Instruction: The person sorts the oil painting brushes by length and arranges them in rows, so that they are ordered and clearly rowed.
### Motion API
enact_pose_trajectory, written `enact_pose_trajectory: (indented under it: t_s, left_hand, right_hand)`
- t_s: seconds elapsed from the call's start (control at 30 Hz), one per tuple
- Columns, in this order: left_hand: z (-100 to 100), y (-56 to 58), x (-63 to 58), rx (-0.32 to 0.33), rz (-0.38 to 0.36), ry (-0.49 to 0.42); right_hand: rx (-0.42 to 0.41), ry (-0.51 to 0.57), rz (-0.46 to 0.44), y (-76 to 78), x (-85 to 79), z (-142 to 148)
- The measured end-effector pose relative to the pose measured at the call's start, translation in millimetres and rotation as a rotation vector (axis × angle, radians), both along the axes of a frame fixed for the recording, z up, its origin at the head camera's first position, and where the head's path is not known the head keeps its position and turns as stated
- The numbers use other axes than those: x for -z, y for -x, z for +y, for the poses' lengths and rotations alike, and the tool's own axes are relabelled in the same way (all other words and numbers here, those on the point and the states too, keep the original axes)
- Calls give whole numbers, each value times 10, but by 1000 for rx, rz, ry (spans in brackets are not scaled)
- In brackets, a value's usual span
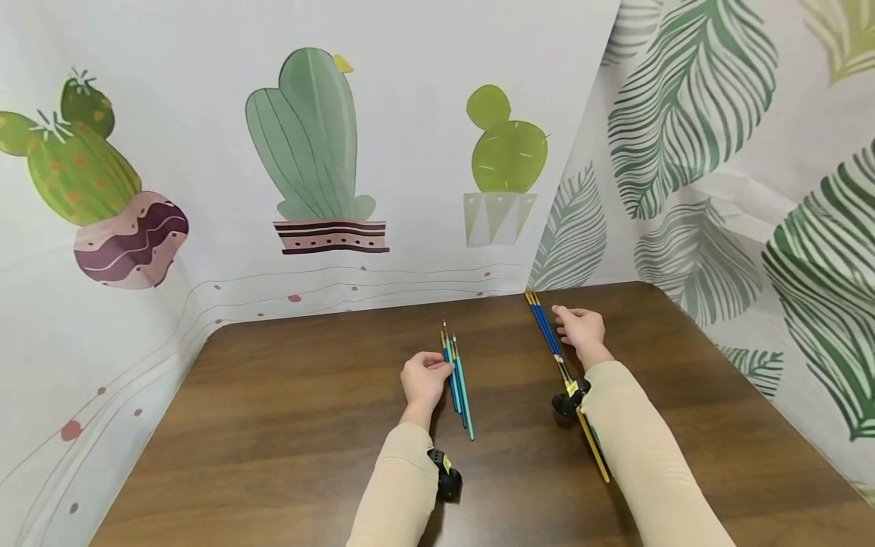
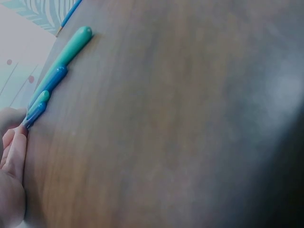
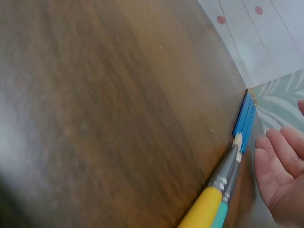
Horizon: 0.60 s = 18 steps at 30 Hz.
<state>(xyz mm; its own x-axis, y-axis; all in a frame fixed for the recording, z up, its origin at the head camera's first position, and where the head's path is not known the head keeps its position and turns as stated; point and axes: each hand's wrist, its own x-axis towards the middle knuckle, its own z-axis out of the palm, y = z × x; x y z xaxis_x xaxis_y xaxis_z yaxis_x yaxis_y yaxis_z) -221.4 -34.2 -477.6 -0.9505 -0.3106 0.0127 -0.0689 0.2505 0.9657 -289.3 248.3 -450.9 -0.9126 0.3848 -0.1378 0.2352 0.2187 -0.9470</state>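
Note:
My left hand is at a small bunch of blue and teal paintbrushes on the table, thumb and fingertips pinching at its left side. These brushes lie side by side with bristles toward the wall; in the left wrist view their rounded teal and blue handle ends stick out past the fingers. To the right, my right hand is held just beside several slim blue paintbrushes, its fingers loosely bent with nothing in them. Below those lie a yellow-handled flat paintbrush and a teal-handled one, partly hidden by the right wrist.
The brown wooden table meets a white cloth backdrop with printed cacti, and a leaf-patterned cloth on the right. Each wrist wears a small black camera. The slim blue brushes reach the table's back edge.

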Motion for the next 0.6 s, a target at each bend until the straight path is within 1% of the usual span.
enact_pose_trajectory:
  t_s: [0.1, 0.33, 0.6]
  left_hand:
    - [-3, 5, 6, -1, 0, 0]
    - [-10, 15, 1, -3, 5, 6]
    - [-2, 0, 1, 2, -2, -9]
  right_hand:
    - [5, 9, -3, -19, -17, 8]
    - [-14, 4, 4, -48, -37, 3]
    - [-24, 21, -1, -71, -42, -67]
